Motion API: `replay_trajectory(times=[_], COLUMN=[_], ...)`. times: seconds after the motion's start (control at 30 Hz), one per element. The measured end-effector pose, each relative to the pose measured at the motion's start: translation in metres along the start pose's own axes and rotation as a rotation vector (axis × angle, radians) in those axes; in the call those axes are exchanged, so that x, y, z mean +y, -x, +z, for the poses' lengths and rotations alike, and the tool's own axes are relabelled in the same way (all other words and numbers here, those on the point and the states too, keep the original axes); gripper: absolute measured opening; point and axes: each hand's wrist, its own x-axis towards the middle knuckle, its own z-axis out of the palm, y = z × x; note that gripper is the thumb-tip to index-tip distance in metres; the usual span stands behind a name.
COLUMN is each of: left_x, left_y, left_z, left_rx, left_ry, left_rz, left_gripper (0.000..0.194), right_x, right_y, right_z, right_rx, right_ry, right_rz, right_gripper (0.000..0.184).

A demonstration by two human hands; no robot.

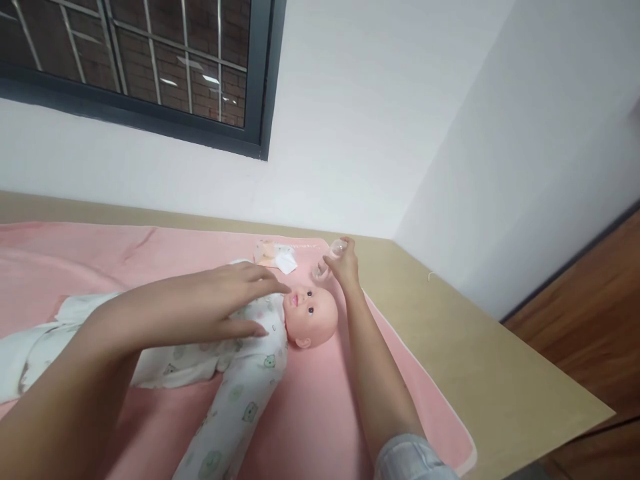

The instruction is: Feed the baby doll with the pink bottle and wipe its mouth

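A baby doll (311, 320) lies on its back, its bald head to the right, in a white outfit with green animal prints. My left hand (235, 297) is over the doll's chest, fingers spread and holding nothing. One fingertip is close to the doll's chin; whether it touches cannot be told. Past the doll's head, my right hand (346, 263) has its thumb and fingers around a small clear bottle (321, 271). The bottle is see-through and partly covered by the fingers. My left arm hides part of the doll's body.
A pink blanket (310, 407) covers much of the light wooden table (450, 333). Near the back lies a soft pack (265, 253) with a white tissue (287, 261) sticking out. White walls and a barred window (257, 100) stand behind; brown wood panelling (590, 320) is at right.
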Motion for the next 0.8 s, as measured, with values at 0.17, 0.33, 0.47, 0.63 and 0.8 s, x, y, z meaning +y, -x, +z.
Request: replay_trajectory(times=[0.17,0.33,0.47,0.63,0.8], left_x=[-0.014,-0.011,-0.010,-0.008,-0.011], left_y=[-0.021,-0.036,-0.039,-0.038,-0.038], left_z=[0.003,0.011,0.012,0.006,0.008], left_rx=[0.183,0.509,0.589,0.531,0.489], left_ry=[0.063,0.153,0.216,0.277,0.273], left_rz=[-0.140,-0.235,-0.303,-0.415,-0.410], left_gripper=[0.040,0.034,0.057,0.076,0.072], right_x=[-0.040,-0.094,-0.129,-0.147,-0.145], right_y=[-0.001,0.023,0.056,0.083,0.085], right_z=[-0.011,-0.012,-0.008,-0.002,0.004], right_rx=[-0.012,-0.197,-0.321,-0.383,-0.425], right_ry=[-0.177,-0.525,-0.668,-0.706,-0.731], right_rz=[-0.049,-0.202,-0.272,-0.321,-0.330], right_gripper=[0.064,0.067,0.065,0.068,0.070])
